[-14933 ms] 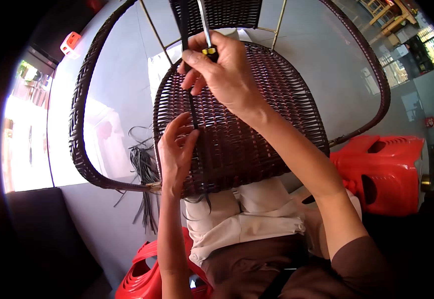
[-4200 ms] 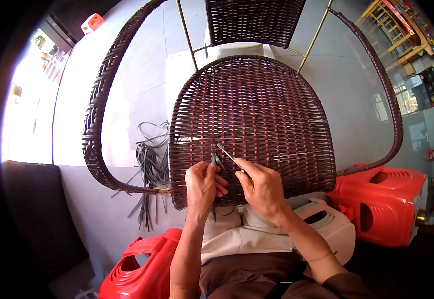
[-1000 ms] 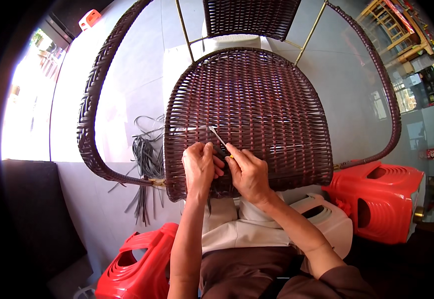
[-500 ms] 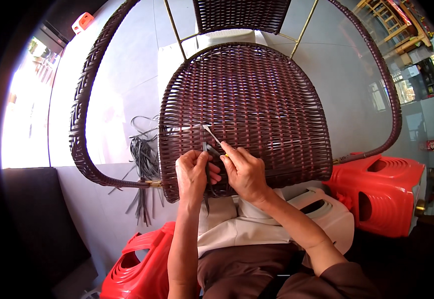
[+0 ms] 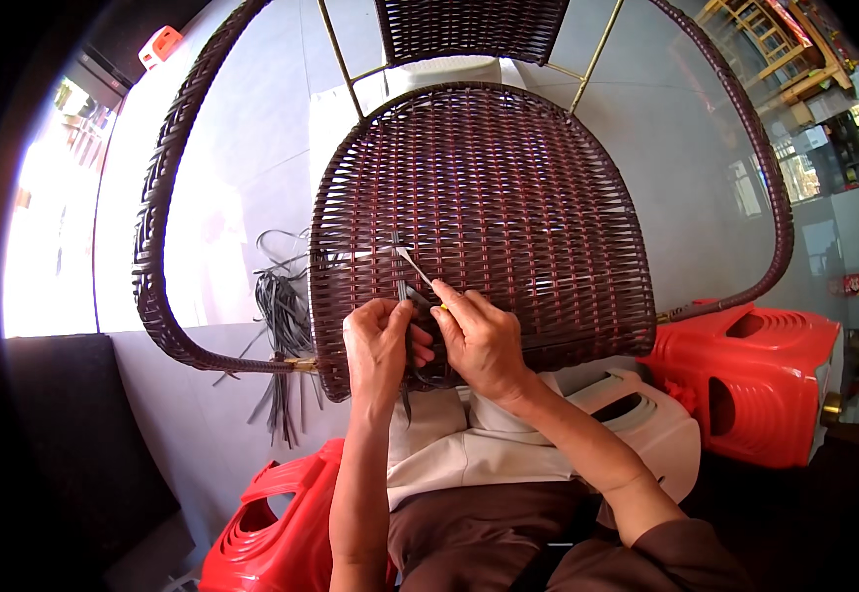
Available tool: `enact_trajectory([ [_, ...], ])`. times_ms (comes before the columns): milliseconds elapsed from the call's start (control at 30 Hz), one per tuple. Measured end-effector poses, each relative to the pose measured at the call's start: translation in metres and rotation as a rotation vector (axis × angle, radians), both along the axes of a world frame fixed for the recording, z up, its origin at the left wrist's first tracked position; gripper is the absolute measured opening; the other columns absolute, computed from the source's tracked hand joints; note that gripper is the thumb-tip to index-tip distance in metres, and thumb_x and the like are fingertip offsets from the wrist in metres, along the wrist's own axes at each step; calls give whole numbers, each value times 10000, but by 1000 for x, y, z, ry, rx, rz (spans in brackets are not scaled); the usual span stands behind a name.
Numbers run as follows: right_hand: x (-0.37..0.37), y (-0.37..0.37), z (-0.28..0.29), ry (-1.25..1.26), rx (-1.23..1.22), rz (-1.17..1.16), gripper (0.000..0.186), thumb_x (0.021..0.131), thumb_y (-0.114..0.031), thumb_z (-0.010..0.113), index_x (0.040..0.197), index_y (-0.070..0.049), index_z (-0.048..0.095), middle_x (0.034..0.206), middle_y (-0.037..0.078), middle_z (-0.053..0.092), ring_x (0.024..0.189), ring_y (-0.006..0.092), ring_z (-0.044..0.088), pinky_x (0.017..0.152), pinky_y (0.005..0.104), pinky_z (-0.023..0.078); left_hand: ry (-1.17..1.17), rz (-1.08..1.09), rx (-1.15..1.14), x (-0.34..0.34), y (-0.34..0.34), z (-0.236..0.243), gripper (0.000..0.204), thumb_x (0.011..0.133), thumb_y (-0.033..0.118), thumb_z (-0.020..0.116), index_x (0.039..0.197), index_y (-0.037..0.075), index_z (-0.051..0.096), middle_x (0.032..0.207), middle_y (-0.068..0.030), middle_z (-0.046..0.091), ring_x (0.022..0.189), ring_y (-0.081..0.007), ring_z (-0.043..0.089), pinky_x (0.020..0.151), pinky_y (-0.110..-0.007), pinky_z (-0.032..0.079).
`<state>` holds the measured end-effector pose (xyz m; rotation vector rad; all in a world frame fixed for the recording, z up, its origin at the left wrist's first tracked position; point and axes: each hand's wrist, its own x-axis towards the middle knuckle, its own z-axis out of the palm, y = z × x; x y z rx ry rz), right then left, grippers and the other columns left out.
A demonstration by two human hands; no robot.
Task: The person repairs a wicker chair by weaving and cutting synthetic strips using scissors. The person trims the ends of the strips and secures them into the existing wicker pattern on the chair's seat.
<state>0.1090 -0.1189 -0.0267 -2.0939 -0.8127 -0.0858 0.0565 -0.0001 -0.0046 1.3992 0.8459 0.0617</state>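
In front of me is a dark brown woven chair seat (image 5: pixel 508 217) with a rounded far edge. My right hand (image 5: pixel 487 340) is closed on a slim screwdriver-like tool (image 5: pixel 417 266); a bit of yellow handle shows at the fingers. Its flat, widened metal tip lies against the weave, left of the seat's middle. A flat dark weaving strip (image 5: pixel 405 293) rises from the pinched thumb and fingers of my left hand (image 5: pixel 377 340), over the near left part of the seat. A tail of dark strip hangs below that hand. My fingers partly hide the strip.
Curved woven armrests (image 5: pixel 158 212) flank the seat, and a woven panel (image 5: pixel 469 30) stands beyond it. Loose dark strips (image 5: pixel 282 306) lie in a bundle on the floor at left. Red plastic stools (image 5: pixel 745 380) stand at both sides, a beige one (image 5: pixel 666 434) at right.
The tool's tip has shifted slightly left and sits by a dark strip end on the weave. The chair appears a little further left in view. Both hands keep their hold.
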Motion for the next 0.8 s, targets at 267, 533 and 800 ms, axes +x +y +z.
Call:
enact_trajectory([
  [267,7,-9,27,177,-11,-2,234,807,-92,580,1029,-19,582,721,154,597,596,321,590,523,394,467,25,-27,-24,-1,4,-1,237,868,139,490,795,-77,556,576,-121,578,411,-141,544,365,-218,411],
  [533,26,3,27,212,-60,59,172,803,-84,569,948,3,600,734,178,611,641,344,595,554,413,464,-8,-6,-75,-4,6,2,233,862,134,489,772,-73,550,556,-125,564,387,-144,522,353,-222,404],
  [800,42,2,37,283,-115,99,121,781,-76,583,864,0,626,653,192,593,608,365,586,561,413,466,-23,7,-146,-5,5,-2,218,852,123,489,752,-63,544,547,-127,560,378,-147,515,347,-221,400],
])
